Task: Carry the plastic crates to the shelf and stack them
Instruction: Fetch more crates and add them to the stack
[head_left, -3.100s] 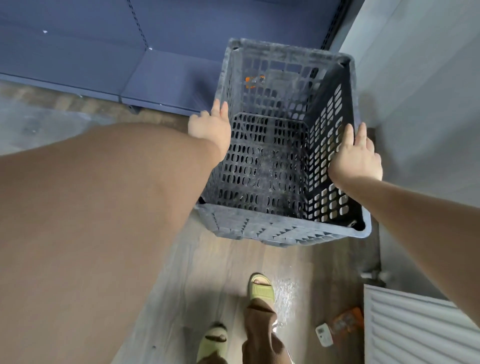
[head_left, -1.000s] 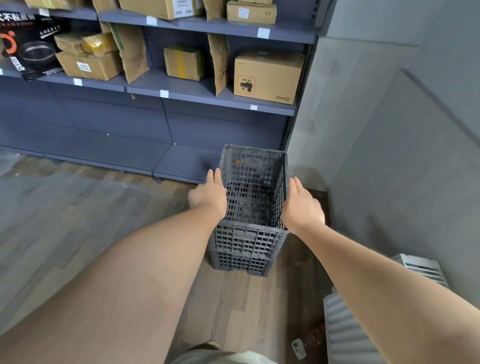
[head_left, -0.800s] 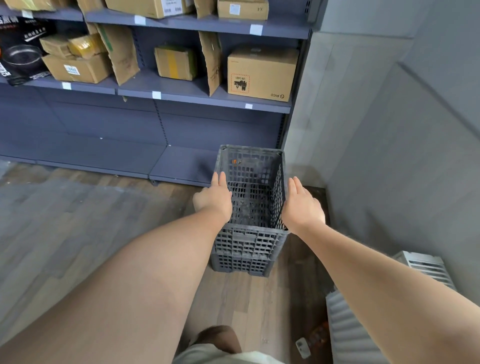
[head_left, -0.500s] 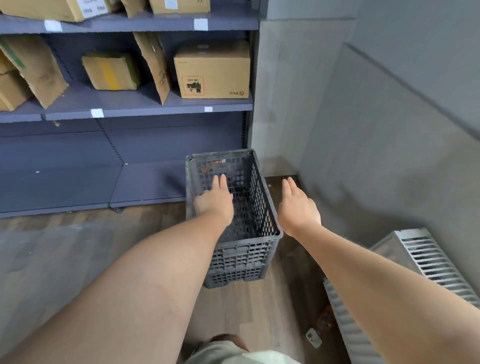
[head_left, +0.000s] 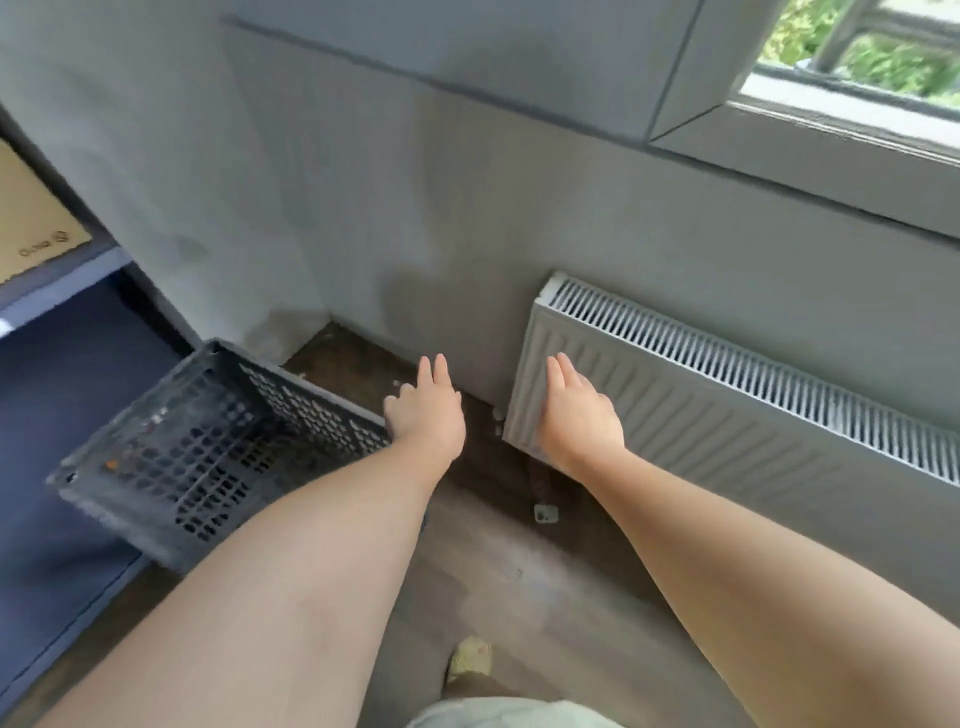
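Observation:
A dark grey perforated plastic crate (head_left: 208, 441) stands at the left, partly on the shelf's blue bottom board (head_left: 57, 415), partly over the wood floor. My left hand (head_left: 426, 410) hovers just off the crate's right corner with straight fingers and holds nothing. My right hand (head_left: 576, 415) is stretched flat in front of the radiator, apart from the crate, and holds nothing.
A white radiator (head_left: 727, 410) runs along the grey wall on the right, under a window (head_left: 857, 57). A cardboard box (head_left: 31, 223) sits on a shelf at the left edge. A small white object (head_left: 545, 513) lies on the floor. My sandalled foot (head_left: 470, 657) shows below.
The view has swung right, from the shelf to the wall and radiator. Both hands have left the crate's sides; it now lies off to the left.

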